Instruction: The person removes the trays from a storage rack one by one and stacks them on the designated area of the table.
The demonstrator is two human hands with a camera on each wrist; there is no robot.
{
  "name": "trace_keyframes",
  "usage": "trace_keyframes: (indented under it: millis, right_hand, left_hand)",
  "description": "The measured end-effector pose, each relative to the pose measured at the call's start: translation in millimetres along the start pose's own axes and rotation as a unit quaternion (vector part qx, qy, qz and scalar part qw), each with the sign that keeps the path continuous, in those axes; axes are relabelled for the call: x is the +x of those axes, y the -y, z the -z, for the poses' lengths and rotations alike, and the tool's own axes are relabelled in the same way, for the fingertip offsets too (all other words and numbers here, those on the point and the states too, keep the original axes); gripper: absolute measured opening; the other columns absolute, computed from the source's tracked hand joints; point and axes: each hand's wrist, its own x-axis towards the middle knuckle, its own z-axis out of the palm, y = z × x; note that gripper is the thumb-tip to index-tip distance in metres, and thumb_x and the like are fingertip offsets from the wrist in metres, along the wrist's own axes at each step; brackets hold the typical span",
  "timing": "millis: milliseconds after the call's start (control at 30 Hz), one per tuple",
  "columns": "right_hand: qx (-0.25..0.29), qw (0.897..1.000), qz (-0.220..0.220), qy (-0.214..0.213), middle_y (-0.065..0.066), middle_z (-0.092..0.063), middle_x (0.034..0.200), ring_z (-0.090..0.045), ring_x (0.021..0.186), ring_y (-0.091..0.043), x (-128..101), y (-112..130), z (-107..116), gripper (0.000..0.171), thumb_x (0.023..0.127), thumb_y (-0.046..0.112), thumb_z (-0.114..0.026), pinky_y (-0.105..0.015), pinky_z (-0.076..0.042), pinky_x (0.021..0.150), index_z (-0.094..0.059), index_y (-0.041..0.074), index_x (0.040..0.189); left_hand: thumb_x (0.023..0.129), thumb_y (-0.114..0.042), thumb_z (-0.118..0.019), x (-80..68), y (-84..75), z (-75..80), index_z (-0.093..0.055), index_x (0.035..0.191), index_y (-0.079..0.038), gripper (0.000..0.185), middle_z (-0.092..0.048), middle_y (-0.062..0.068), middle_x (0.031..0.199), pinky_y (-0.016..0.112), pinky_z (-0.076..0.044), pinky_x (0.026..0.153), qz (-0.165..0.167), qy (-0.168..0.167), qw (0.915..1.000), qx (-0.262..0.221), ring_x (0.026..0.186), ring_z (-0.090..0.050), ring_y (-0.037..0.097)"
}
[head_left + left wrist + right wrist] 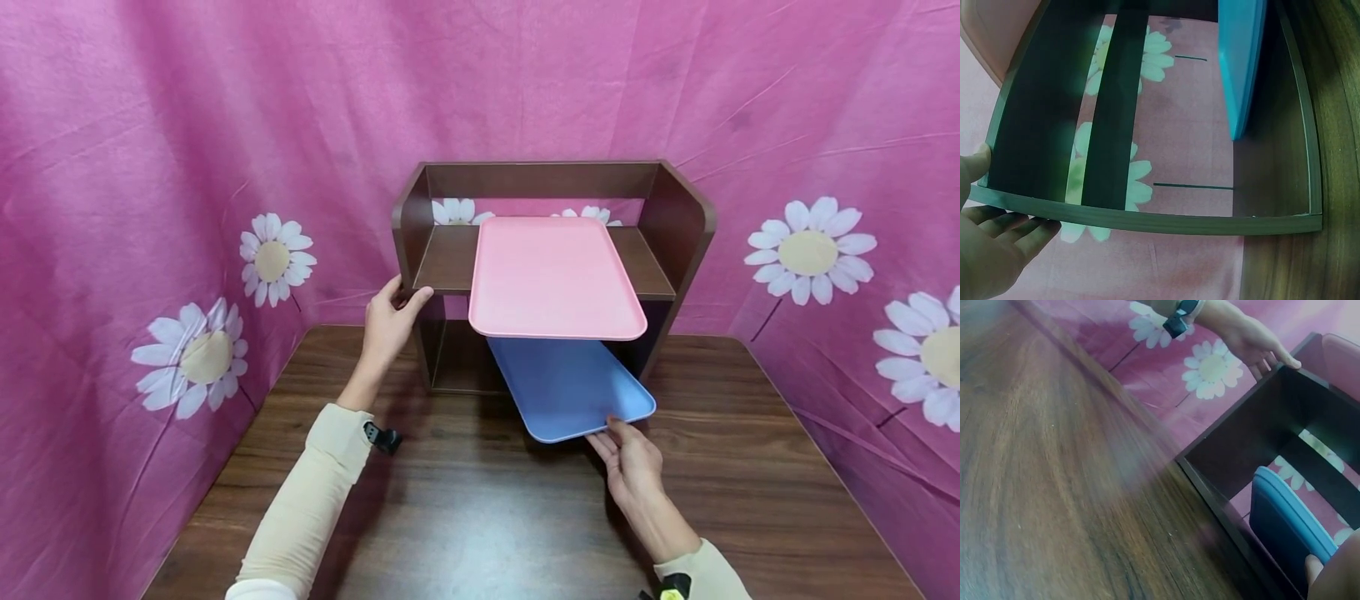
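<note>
A dark brown two-level wooden shelf stands at the back of the table. A pink tray lies on its upper board and juts out over the front. Below it, a blue tray sticks out of the lower compartment, angled to the right. My left hand grips the shelf's left side panel, thumb on the front edge. My right hand pinches the blue tray's near edge. In the left wrist view the panel edge runs between thumb and fingers. The right wrist view shows the blue tray inside the shelf.
The dark wooden table stretches toward me in front of the shelf. Pink cloth with white daisies hangs close on the left, right and back. Both forearms wear cream sleeves with a small black device at each wrist.
</note>
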Motion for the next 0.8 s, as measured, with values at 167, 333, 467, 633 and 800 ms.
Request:
trace_keyframes:
  millis: [167,333,467,633,800]
  right_hand:
    - [-0.005,1.0,0.011,0.007,-0.005,-0.074,0.096,-0.069,0.097,-0.018,0.0,2.7,1.0,0.008,0.099,-0.001,-0.05,-0.035,-0.059,0.083,-0.056,-0.001,0.104]
    - [-0.011,0.999,0.029,0.019,-0.006,-0.075,0.096,-0.07,0.095,-0.018,-0.1,6.6,0.8,0.017,0.099,0.001,-0.05,-0.035,-0.059,0.081,-0.065,0.002,0.091]
    - [-0.009,0.999,0.033,0.02,-0.008,-0.076,0.094,-0.071,0.092,-0.018,0.2,11.3,-1.6,0.019,0.099,0.002,-0.052,-0.034,-0.06,0.079,-0.068,0.004,0.091]
    - [-0.016,0.999,0.029,0.016,-0.009,-0.076,0.091,-0.072,0.092,-0.018,1.6,16.6,-4.0,0.014,0.099,0.003,-0.053,-0.034,-0.06,0.078,-0.067,0.004,0.097]
    - [-0.033,0.999,0.025,0.02,-0.008,-0.076,0.092,-0.071,0.094,-0.017,4.1,19.7,-3.7,0.014,0.1,0.005,-0.053,-0.034,-0.059,0.08,-0.056,0.0,0.113]
  left_hand:
    - [0.085,-0.041,-0.075,0.0,0.4,0.3,-0.066,0.123,-0.013,0.048,-0.074,0.013,0.107,0.032,-0.056,0.088,0.004,0.001,1.0,-0.002,0.099,-0.068,0.018]
    - [0.086,-0.04,-0.075,0.2,-0.1,0.2,-0.066,0.123,-0.012,0.048,-0.073,0.014,0.108,0.033,-0.056,0.09,0.006,0.003,0.9999,-0.011,0.1,-0.068,0.019]
    - [0.086,-0.039,-0.075,0.4,-0.7,0.5,-0.065,0.125,-0.011,0.05,-0.072,0.015,0.112,0.035,-0.055,0.093,0.009,0.005,0.9999,-0.013,0.105,-0.068,0.02]
    - [0.085,-0.039,-0.076,1.3,-0.2,-0.1,-0.064,0.126,-0.012,0.05,-0.071,0.014,0.115,0.035,-0.055,0.094,0.011,0.004,0.9998,-0.014,0.108,-0.068,0.02]
    - [0.085,-0.038,-0.076,1.2,0.7,-0.5,-0.065,0.125,-0.012,0.049,-0.072,0.014,0.113,0.036,-0.055,0.093,0.009,0.004,0.9998,-0.017,0.105,-0.068,0.02]
